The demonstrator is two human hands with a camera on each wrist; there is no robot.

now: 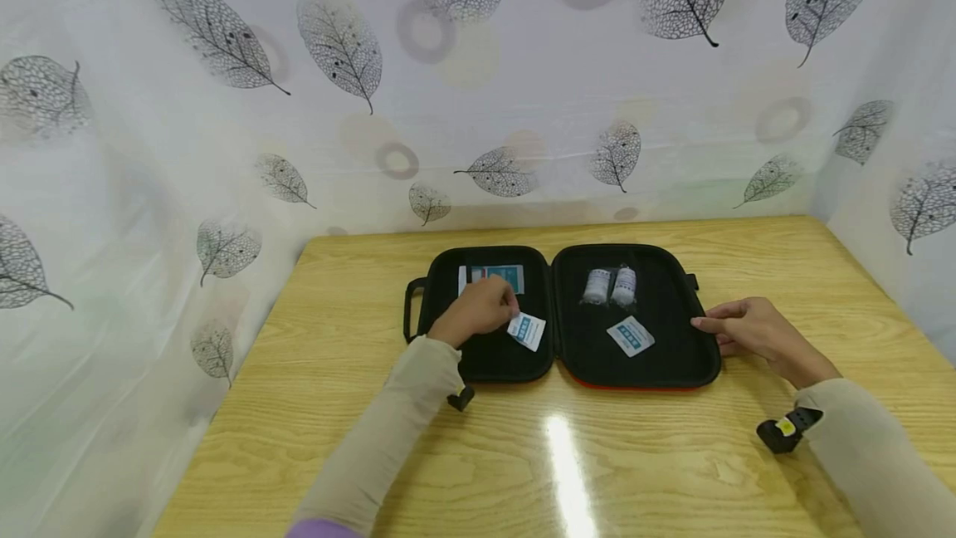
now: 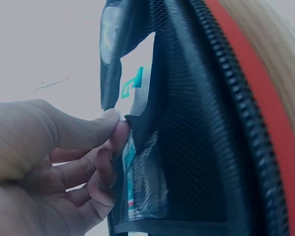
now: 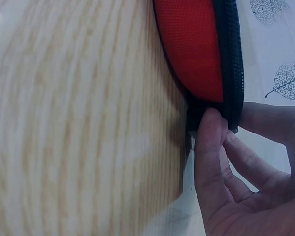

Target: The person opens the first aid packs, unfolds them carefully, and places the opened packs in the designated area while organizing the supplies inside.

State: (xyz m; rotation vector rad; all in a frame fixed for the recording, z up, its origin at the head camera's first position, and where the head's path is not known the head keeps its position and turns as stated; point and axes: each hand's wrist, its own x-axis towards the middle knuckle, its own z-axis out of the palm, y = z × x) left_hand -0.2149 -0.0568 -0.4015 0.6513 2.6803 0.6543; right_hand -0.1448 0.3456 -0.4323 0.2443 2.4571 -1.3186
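A zippered case (image 1: 665, 355), black inside and red outside, lies spread flat on the table. Over its left half my left hand (image 1: 481, 305) pinches a small white and teal packet (image 1: 527, 330) by one corner, between thumb and forefinger. The left wrist view shows that packet (image 2: 136, 81) close up against the dark mesh. At the case's right edge my right hand (image 1: 754, 330) grips the zippered rim with thumb and fingers; the right wrist view shows the red shell (image 3: 194, 49) beside those fingers.
Two white wrapped rolls (image 1: 611, 286) and another small packet (image 1: 631, 336) lie in the right half. A flat teal and white package (image 1: 508, 276) sits at the back of the left half. The handle (image 1: 409, 305) sticks out left. A leaf-patterned curtain (image 1: 523, 106) hangs behind the table (image 1: 627, 455).
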